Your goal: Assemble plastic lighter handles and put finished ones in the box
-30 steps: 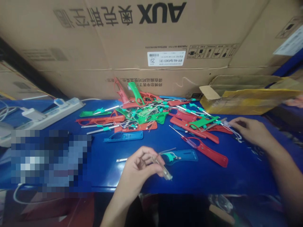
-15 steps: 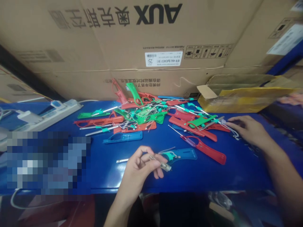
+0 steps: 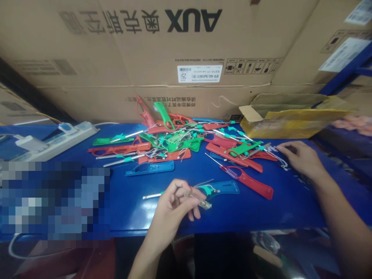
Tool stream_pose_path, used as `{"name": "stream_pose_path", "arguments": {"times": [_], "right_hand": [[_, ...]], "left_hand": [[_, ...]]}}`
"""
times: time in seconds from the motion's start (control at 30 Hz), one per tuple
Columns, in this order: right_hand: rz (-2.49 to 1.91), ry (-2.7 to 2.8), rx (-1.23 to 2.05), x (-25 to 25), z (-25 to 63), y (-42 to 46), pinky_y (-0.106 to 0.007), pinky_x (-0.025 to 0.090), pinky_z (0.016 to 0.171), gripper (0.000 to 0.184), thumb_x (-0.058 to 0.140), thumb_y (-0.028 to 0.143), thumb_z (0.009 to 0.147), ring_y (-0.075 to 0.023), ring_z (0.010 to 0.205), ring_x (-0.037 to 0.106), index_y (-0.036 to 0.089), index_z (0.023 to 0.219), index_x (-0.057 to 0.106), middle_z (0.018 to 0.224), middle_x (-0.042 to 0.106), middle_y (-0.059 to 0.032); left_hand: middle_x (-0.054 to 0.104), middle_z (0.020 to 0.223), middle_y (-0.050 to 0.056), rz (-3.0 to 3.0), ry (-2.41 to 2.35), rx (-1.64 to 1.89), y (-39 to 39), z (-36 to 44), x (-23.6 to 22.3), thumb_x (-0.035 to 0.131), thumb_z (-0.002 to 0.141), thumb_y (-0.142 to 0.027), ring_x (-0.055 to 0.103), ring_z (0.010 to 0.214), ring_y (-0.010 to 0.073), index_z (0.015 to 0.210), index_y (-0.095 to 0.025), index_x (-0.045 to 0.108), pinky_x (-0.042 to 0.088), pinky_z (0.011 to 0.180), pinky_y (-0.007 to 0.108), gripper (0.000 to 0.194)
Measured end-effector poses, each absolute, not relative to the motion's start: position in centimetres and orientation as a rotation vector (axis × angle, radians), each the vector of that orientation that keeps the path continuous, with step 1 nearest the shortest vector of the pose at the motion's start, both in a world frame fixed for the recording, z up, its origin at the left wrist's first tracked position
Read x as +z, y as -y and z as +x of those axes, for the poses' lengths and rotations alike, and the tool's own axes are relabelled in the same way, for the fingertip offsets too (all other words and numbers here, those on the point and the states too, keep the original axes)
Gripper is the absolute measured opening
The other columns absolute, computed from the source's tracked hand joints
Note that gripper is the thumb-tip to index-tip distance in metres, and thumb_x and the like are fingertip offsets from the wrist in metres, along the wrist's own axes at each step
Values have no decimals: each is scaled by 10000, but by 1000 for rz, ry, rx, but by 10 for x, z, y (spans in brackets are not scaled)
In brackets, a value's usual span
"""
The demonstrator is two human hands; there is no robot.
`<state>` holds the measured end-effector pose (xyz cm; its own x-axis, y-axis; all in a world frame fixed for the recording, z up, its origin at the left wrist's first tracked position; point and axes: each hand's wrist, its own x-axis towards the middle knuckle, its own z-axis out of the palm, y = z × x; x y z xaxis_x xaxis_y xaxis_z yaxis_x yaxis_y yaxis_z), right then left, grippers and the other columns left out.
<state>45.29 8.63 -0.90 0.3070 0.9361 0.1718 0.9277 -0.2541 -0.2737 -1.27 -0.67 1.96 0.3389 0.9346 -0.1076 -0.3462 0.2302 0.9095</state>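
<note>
My left hand [image 3: 177, 205] is closed in a pinch around a clear plastic lighter fuel tank [image 3: 204, 203], held above the near part of the table. Behind it lies a blue lighter shell [image 3: 231, 187] with a green piece, thin wires and a metal tube [image 3: 152, 196]. Over at the right end of the pile, my right hand [image 3: 302, 159] has thumb and forefinger drawn together by small whitish pieces [image 3: 270, 148] and white wires [image 3: 282, 162]. What its fingertips grip, if anything, is too small to make out. A red lighter half-shell [image 3: 255, 186] rests between the hands.
Red, green and blue lighter shells [image 3: 186, 144] with metal tubes are heaped mid-table. An opened carton [image 3: 293, 124] with yellow tape stands back right; a large cardboard box [image 3: 139, 58] walls the back. A power strip [image 3: 64, 141] sits left. Another person's hand [image 3: 353, 124] shows far right.
My left hand has turned the clear tank to a flatter angle, and its lower fingers now show beneath. My right hand stays by the white pieces. The view has shifted slightly right.
</note>
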Motion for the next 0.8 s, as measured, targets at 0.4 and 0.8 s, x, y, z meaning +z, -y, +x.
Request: {"name": "stream_pose_path", "arguments": {"times": [0.4, 0.8], "right_hand": [[-1803, 1962, 36, 9, 389, -69, -466, 529, 1014, 461, 552, 568, 950, -321, 1108, 696, 216, 1163, 761, 1206, 721, -129], [-1605, 2059, 166, 12, 351, -69, -454, 550, 1021, 390, 559, 538, 967, -287, 1143, 706, 324, 1253, 717, 1251, 744, -58]], "left_hand": [[767, 945, 64, 932, -771, 1008, 8, -15, 10, 764, 936, -335, 635, 581, 88, 986, -197, 519, 466, 508, 181, 286], [780, 957, 66, 916, -812, 973, 9, -15, 12, 782, 918, -313, 637, 577, 94, 974, -199, 538, 443, 499, 183, 275]]}}
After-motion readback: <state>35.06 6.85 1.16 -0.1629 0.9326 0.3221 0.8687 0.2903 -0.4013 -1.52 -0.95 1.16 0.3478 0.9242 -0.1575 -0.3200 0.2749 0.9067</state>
